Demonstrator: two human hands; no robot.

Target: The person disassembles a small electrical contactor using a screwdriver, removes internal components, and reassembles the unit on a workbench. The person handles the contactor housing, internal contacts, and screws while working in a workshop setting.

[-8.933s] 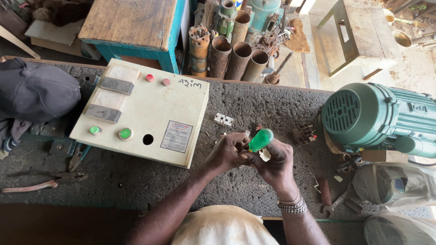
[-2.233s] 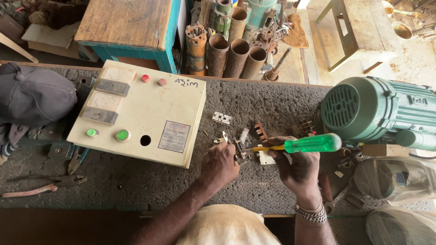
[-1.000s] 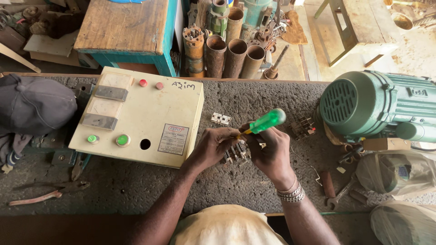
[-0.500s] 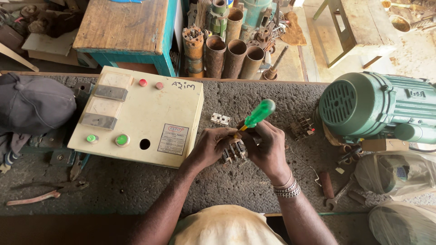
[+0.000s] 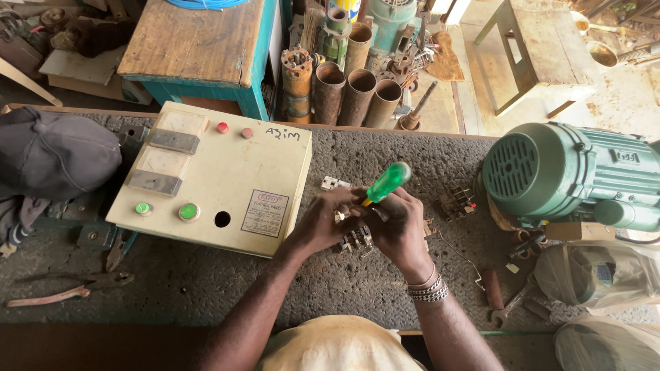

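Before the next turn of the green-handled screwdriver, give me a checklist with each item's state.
1. Right hand wrapped around the green-handled screwdriver: ok.
2. Left hand gripping the small metal terminal block: ok.
3. Screwdriver tip seated in a screw: cannot tell, fingers hide it.
4. Block held above the grey stone-topped bench, away from the cream control box: ok.
5. Loose small parts lying apart from both hands: ok.
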